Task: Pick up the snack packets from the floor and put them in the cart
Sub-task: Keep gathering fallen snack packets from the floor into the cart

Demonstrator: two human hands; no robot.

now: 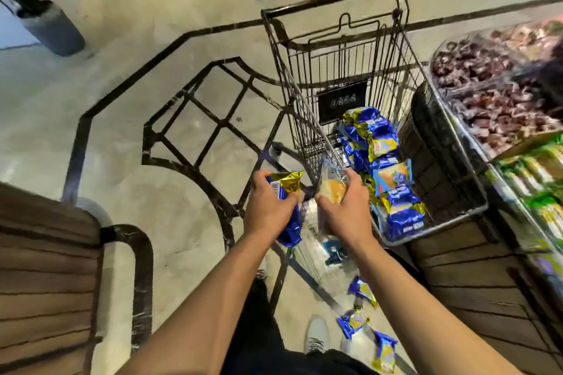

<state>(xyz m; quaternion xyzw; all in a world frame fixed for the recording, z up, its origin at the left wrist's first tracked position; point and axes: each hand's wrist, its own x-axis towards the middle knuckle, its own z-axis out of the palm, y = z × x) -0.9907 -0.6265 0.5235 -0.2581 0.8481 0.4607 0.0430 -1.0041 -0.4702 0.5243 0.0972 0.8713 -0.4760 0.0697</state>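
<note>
Both hands loaded: left hand (268,207) clutches a blue packet (288,192), right hand (344,207) grips a clear one (332,189), centre frame. Cart (335,14) half full; three packets (353,321) remain on the floor (122,137), lower right.

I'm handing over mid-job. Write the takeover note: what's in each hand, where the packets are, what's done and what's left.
Left hand: holding a blue-and-gold snack packet, fingers wrapped around it.
Right hand: holding a clear packet with an orange-yellow snack.
Both hands are just short of the near left edge of the wire cart, not yet over it.
Done: a pile of blue-and-gold packets already lies in the cart.
Left: drop the two held packets in, then collect the floor packets by the person's feet; at least three show, with something blurred lying beneath the hands.
</note>
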